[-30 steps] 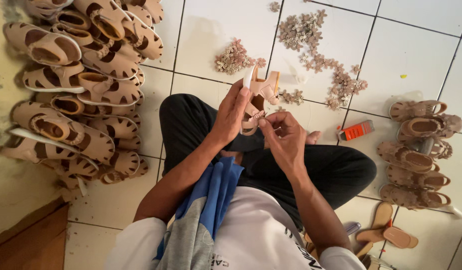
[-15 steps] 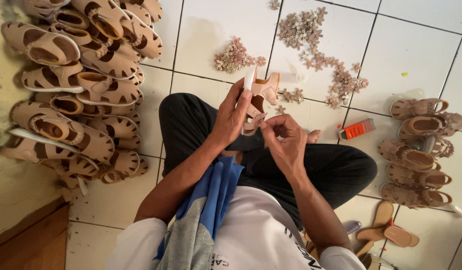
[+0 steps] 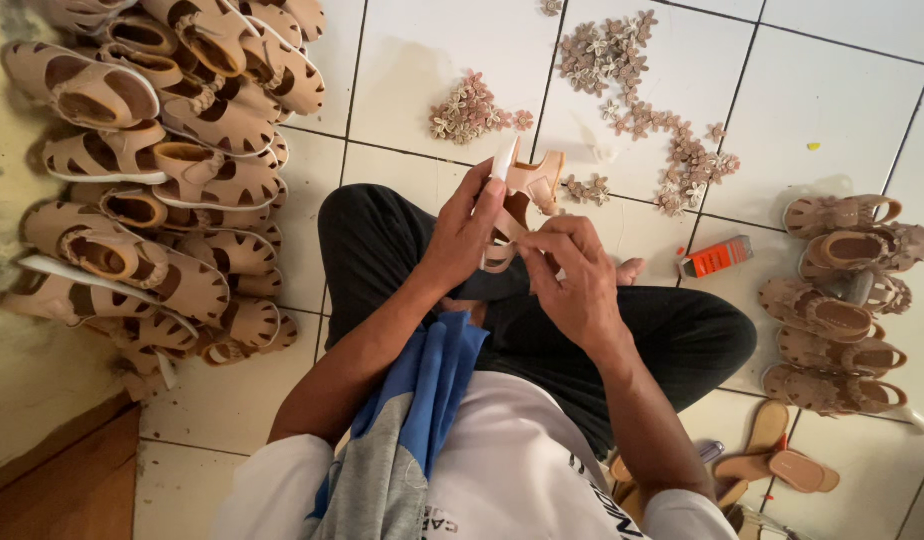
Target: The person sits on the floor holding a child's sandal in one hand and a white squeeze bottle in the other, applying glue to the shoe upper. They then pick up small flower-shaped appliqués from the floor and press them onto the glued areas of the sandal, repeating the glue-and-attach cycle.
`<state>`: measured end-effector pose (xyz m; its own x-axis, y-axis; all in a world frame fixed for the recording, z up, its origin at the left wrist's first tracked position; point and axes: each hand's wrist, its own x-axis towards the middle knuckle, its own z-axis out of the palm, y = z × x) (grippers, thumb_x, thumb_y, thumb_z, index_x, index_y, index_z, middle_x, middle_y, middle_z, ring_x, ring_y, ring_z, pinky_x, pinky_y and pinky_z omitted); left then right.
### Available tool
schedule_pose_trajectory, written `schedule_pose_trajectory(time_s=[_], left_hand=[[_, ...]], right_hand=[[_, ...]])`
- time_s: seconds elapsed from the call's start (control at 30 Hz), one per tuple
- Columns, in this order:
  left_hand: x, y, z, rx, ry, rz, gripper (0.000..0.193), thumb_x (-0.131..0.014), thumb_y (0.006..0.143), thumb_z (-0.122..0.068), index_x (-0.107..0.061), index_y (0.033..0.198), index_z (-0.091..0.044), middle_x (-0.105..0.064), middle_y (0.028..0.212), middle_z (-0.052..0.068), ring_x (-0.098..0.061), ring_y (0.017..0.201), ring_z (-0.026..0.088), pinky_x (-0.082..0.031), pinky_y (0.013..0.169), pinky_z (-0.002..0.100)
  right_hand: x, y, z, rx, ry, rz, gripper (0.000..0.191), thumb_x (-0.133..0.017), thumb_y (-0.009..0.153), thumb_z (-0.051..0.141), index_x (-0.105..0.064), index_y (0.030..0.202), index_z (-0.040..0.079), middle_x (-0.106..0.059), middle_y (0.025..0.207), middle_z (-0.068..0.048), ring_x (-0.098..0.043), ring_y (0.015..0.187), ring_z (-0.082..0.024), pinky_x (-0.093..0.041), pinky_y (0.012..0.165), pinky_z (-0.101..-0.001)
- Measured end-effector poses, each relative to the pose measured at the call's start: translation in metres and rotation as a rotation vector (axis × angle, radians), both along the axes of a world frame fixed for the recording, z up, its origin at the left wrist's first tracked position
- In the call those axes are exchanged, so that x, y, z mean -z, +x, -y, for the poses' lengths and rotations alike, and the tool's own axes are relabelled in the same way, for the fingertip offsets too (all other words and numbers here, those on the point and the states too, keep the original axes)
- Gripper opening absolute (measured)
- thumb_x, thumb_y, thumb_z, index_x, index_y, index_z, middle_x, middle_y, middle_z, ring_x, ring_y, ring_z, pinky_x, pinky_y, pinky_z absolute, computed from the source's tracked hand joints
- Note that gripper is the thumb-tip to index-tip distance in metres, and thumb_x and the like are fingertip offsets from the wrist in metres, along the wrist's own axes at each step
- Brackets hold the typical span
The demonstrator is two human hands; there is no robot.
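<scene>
The left hand [image 3: 462, 232] grips a small beige sandal [image 3: 522, 200] above the person's crossed legs, fingers curled round its sole and white edge; the right hand [image 3: 574, 280] pinches the sandal's front strap between thumb and forefinger, the other fingers bent; a heap of beige sandals [image 3: 152, 170] lies at the left side of the tiled floor [image 3: 412, 60]; small flower trims [image 3: 632, 90] are scattered near its far edge; an orange tube [image 3: 717, 257] lies beside a row of finished sandals [image 3: 842, 300] at the right.
</scene>
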<state>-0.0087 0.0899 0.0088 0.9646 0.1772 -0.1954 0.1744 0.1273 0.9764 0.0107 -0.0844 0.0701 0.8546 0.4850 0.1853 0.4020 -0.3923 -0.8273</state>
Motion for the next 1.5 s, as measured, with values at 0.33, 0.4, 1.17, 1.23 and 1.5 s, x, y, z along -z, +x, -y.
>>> schedule_pose_trajectory(time_s=[0.33,0.4,1.17,1.23,1.5], left_hand=[[0.002,-0.004,0.007,0.160,-0.687,-0.253,0.061,-0.052,0.104,-0.042,-0.035,0.153,-0.010,-0.059,0.126,0.010,-0.065,0.109,0.016,-0.060,0.085,0.032],[0.003,-0.005,0.011,0.153,-0.654,-0.318,0.061,-0.050,0.103,-0.043,-0.035,0.152,-0.011,-0.061,0.124,0.008,-0.066,0.104,0.016,-0.060,0.078,0.030],[0.037,-0.011,-0.053,-0.089,-0.926,-0.054,0.055,-0.049,0.107,-0.045,-0.051,0.144,-0.004,-0.064,0.134,0.010,-0.067,0.120,0.026,-0.054,0.104,0.042],[0.041,-0.010,-0.062,-0.194,-0.990,-0.075,0.051,-0.051,0.110,-0.041,-0.051,0.147,-0.005,-0.062,0.140,0.007,-0.061,0.130,0.020,-0.048,0.113,0.041],[0.034,-0.005,-0.069,-0.141,-0.831,0.029,0.051,-0.055,0.109,-0.032,-0.047,0.151,-0.004,-0.060,0.143,0.008,-0.059,0.132,0.021,-0.048,0.113,0.042]], right_hand=[[0.010,0.001,0.000,0.146,0.054,0.017,0.011,-0.075,0.097,0.000,-0.069,0.106,0.003,-0.068,0.108,-0.009,-0.072,0.081,-0.018,-0.058,0.070,-0.0283],[0.008,0.003,0.000,0.136,0.066,-0.031,0.011,-0.075,0.097,-0.001,-0.069,0.106,0.002,-0.069,0.106,-0.008,-0.070,0.079,-0.019,-0.056,0.069,-0.0285],[0.150,0.056,0.040,0.290,-0.393,-0.482,0.025,-0.072,0.098,0.023,-0.073,0.115,0.005,-0.077,0.114,-0.014,-0.074,0.091,-0.021,-0.060,0.078,-0.0368],[0.153,0.062,0.052,0.367,-0.465,-0.584,0.031,-0.074,0.096,0.026,-0.070,0.119,0.005,-0.075,0.115,-0.013,-0.074,0.095,-0.022,-0.061,0.082,-0.0375],[0.152,0.105,0.043,0.643,-0.266,-0.235,0.066,-0.089,0.086,0.023,-0.053,0.134,-0.003,-0.054,0.127,-0.020,-0.063,0.099,-0.028,-0.056,0.080,-0.0417]])
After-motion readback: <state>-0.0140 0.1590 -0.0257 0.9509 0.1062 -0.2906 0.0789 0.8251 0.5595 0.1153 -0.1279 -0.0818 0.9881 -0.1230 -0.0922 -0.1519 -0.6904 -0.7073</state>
